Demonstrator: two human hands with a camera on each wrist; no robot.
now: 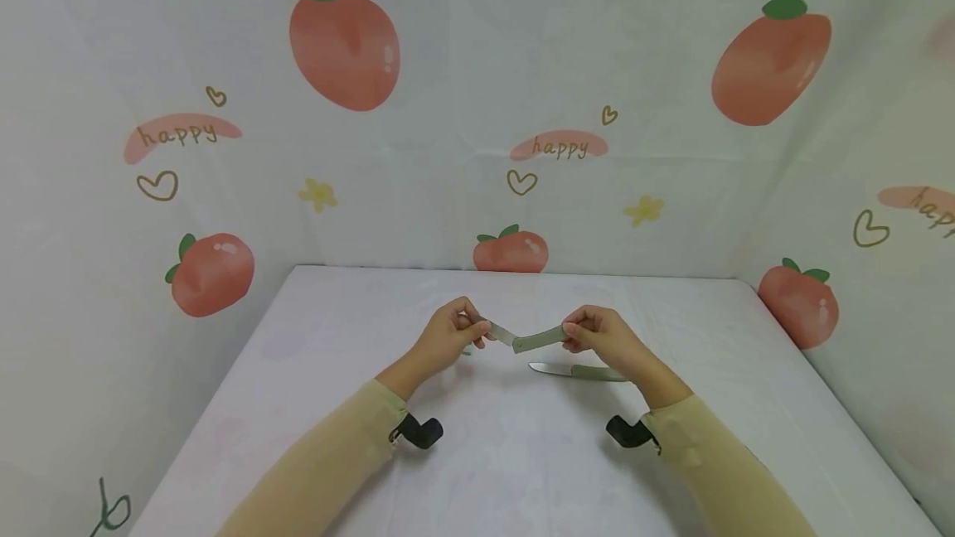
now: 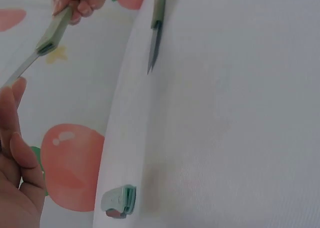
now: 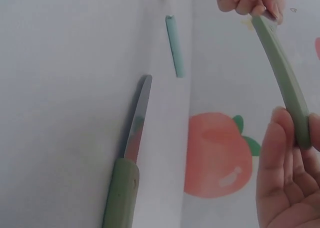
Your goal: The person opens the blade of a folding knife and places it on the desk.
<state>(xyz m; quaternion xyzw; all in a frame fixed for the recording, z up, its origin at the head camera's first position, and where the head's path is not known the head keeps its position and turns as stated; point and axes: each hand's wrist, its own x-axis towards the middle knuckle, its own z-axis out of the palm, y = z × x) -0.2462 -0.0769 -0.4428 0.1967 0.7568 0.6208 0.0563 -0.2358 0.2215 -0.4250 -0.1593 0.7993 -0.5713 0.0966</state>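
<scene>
A folding knife with a pale green handle is held above the table between both hands, its blade partly swung out at an angle from the handle. My left hand pinches the blade between thumb and fingers. At the handle's far end, the thumb and fingers of my right hand grip it. A second green-handled knife lies unfolded on the table below the right hand, blade pointing left. Beyond the left hand lies a small teal slotted item, mostly hidden in the head view; its kind is unclear.
A white-covered table stretches out under both forearms. Behind it hangs a white curtain printed with red fruit, hearts and lettering. Black camera mounts stick out from both wrists.
</scene>
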